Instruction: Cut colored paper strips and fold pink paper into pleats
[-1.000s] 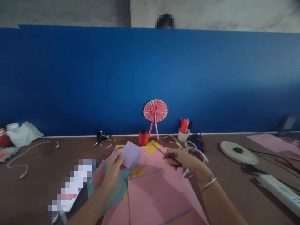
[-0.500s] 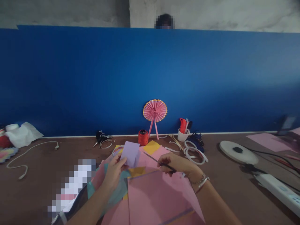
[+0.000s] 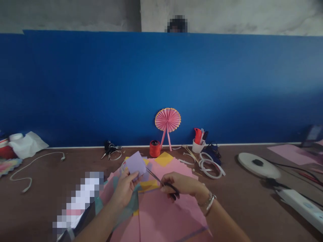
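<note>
Apparent cutting step

Worktop (image 3: 252, 208), pink sheets (image 3: 166, 215). Right hand (image 3: 182, 183) curled, left hand (image 3: 126, 188) pinching: scissors (image 3: 164, 184) in right, purple paper (image 3: 136, 164) in left, over sheets. Tips by paper; next likely calls for aligning blades.

Left grip (image 3: 127, 187) pinched, right grip (image 3: 176, 184) curled, forearms (image 3: 102, 213) angled inward

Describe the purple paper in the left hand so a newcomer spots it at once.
Below the big blue partition, pink sheets lie on the brown table. Over them, the left hand grips the purple paper near the scissors. Unlike the yellow square lying nearby, it is purple and held up.
</note>
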A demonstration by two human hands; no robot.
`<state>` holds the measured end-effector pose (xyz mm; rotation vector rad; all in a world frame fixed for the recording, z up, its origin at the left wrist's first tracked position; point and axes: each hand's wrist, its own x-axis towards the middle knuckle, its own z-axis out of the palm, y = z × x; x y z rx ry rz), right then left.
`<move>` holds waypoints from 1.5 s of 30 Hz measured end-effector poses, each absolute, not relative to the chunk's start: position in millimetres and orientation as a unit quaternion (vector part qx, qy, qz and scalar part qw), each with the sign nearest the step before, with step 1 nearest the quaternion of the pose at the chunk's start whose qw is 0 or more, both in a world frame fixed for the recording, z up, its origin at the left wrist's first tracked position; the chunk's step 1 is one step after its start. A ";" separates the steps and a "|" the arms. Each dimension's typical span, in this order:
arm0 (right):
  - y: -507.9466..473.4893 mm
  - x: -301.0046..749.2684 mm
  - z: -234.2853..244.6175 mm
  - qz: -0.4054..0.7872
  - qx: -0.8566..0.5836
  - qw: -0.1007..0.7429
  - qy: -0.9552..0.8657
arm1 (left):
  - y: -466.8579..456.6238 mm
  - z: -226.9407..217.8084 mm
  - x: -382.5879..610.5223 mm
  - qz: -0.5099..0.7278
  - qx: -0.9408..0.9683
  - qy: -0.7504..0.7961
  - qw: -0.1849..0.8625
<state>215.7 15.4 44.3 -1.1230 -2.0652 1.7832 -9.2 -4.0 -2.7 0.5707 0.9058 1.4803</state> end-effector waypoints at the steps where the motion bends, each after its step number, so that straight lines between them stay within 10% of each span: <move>1: 15.2 214.8 44.1 0.600 -0.382 0.098 -0.696 | -4.5 -1.8 -8.9 0.642 0.245 0.392 0.611; 45: 28.9 241.0 38.6 0.585 -0.427 0.111 -0.680 | -1.6 -6.4 -12.5 0.598 0.316 0.392 0.624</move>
